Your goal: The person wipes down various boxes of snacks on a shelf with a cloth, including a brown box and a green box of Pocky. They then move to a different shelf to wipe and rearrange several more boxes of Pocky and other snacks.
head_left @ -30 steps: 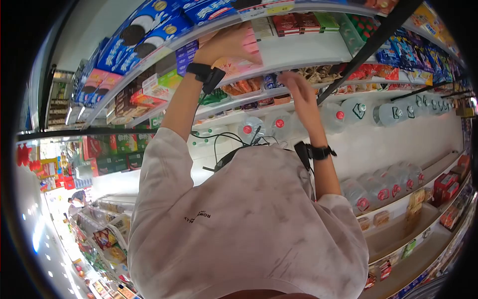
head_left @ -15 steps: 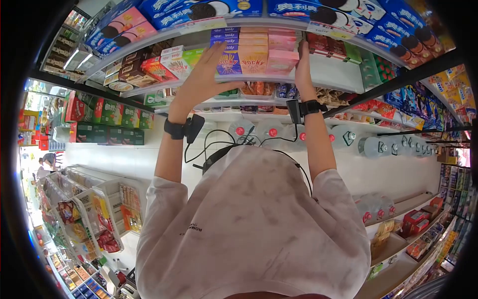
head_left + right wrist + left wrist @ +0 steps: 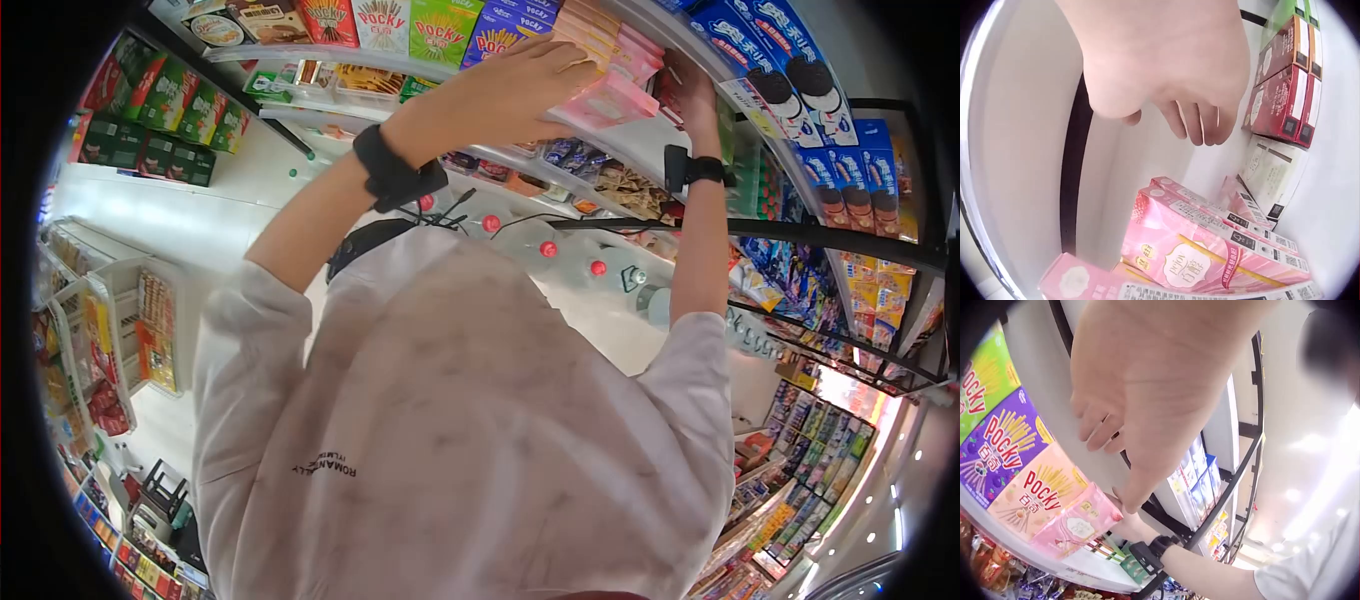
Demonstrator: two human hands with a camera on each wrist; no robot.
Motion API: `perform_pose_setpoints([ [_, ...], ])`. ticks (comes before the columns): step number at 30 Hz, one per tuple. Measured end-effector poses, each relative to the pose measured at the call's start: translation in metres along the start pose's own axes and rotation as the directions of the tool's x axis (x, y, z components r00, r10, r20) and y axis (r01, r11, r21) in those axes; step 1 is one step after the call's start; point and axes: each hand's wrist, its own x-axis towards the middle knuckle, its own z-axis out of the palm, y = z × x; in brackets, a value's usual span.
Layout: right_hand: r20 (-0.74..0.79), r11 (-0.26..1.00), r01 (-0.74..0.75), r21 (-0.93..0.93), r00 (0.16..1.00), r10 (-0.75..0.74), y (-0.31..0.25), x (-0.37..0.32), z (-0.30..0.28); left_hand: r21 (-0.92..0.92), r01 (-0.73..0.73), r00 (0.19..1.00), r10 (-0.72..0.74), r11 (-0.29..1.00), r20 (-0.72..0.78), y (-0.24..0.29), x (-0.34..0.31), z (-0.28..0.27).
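My left hand point(image 3: 500, 92) reaches over the front row of snack-stick boxes, its fingers spread above the orange Pocky boxes point(image 3: 590, 35). In the left wrist view its thumb points down at the corner of a pink box point(image 3: 1079, 522), which stands at the row's end beside the peach Pocky box point(image 3: 1038, 490). My right hand point(image 3: 690, 95) is just right of the pink boxes point(image 3: 610, 100). The right wrist view shows this hand with loosely bent fingers and nothing between them, over the shelf behind several pink Pejoy boxes point(image 3: 1191, 250).
Dark red boxes point(image 3: 1279, 103) and a white box point(image 3: 1269, 175) stand farther along the shelf. Purple point(image 3: 495, 40) and green point(image 3: 445, 30) Pocky boxes line the left side. Blue Oreo packs point(image 3: 780, 60) are on the shelf above. A black shelf post point(image 3: 840, 245) crosses at right.
The head view has turned. My left hand has moved right, from beside the purple boxes to over the orange and pink ones. My right hand stays near the pink boxes' right side.
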Motion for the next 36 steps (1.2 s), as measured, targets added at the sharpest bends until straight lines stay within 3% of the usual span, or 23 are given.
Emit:
perform_pose_setpoints([
  [1, 0.036, 1.0, 0.029, -0.011, 0.999, -0.028, -0.006, 0.004, 0.01, 0.035, -0.04, 0.999, 0.041, 0.999, -0.01, -0.001, 0.004, 0.005],
  [3, -0.044, 0.997, -0.072, 0.018, 0.996, 0.073, -0.024, 0.009, 0.035, 0.067, -0.047, 0.998, 0.05, 0.997, -0.038, -0.008, 0.009, 0.021],
  [5, -0.012, 0.977, -0.21, 0.042, 0.977, 0.211, 0.006, 0.038, 0.024, 0.072, -0.049, 0.998, 0.051, 0.996, -0.034, -0.008, 0.016, 0.025],
  [7, 0.058, 0.967, -0.212, 0.14, 0.977, 0.206, 0.008, 0.043, 0.03, 0.038, -0.034, 0.999, 0.033, 0.999, 0.003, -0.005, 0.024, 0.023],
  [11, 0.167, 0.938, -0.307, 0.162, 0.945, 0.281, -0.01, 0.025, 0.044, 0.097, -0.055, 0.997, 0.06, 0.994, -0.054, -0.01, 0.04, 0.044],
  [13, 0.175, 0.975, -0.047, -0.218, 0.981, 0.086, -0.013, 0.02, 0.045, 0.113, -0.033, 0.997, 0.04, 0.993, -0.059, -0.015, 0.053, 0.055],
  [14, 0.086, 0.984, -0.125, -0.125, 0.987, 0.136, -0.014, 0.024, 0.051, 0.16, -0.038, 0.997, 0.049, 0.986, -0.067, -0.018, 0.058, 0.06],
  [17, 0.028, 0.983, -0.144, -0.117, 0.989, 0.148, -0.003, 0.038, 0.05, 0.282, -0.036, 0.998, 0.05, 0.959, -0.041, -0.027, 0.072, 0.071],
  [19, 0.222, 0.983, -0.056, -0.175, 0.97, 0.095, 0.013, 0.043, 0.035, 0.327, -0.047, 0.998, 0.031, 0.944, 0.053, -0.031, 0.086, 0.075],
  [21, 0.213, 0.842, 0.191, -0.505, 0.973, -0.092, 0.035, 0.055, 0.024, 0.277, 0.005, 0.97, -0.072, 0.961, 0.233, -0.025, 0.104, 0.064],
  [22, 0.197, 0.802, 0.224, -0.553, 0.971, -0.136, 0.043, 0.058, 0.022, 0.255, 0.036, 0.94, -0.119, 0.966, 0.32, -0.021, 0.111, 0.059],
  [25, 0.165, 0.834, 0.208, -0.511, 0.976, -0.142, 0.045, 0.058, 0.028, 0.23, 0.076, 0.994, -0.091, 0.97, 0.056, -0.033, 0.115, 0.093],
  [28, 0.152, 0.847, 0.212, -0.488, 0.976, -0.156, 0.041, 0.053, 0.036, -0.084, 0.119, 0.938, -0.084, 0.989, 0.336, -0.031, 0.141, 0.059],
  [31, 0.142, 0.852, 0.22, -0.475, 0.975, -0.172, 0.04, 0.048, 0.041, -0.243, -0.019, 0.995, 0.041, 0.97, 0.088, -0.037, 0.143, 0.056],
  [36, 0.125, 0.868, 0.239, -0.435, 0.971, -0.205, 0.037, 0.039, 0.049, -0.249, 0.016, 0.979, 0.035, 0.968, 0.2, -0.037, 0.154, 0.062],
])
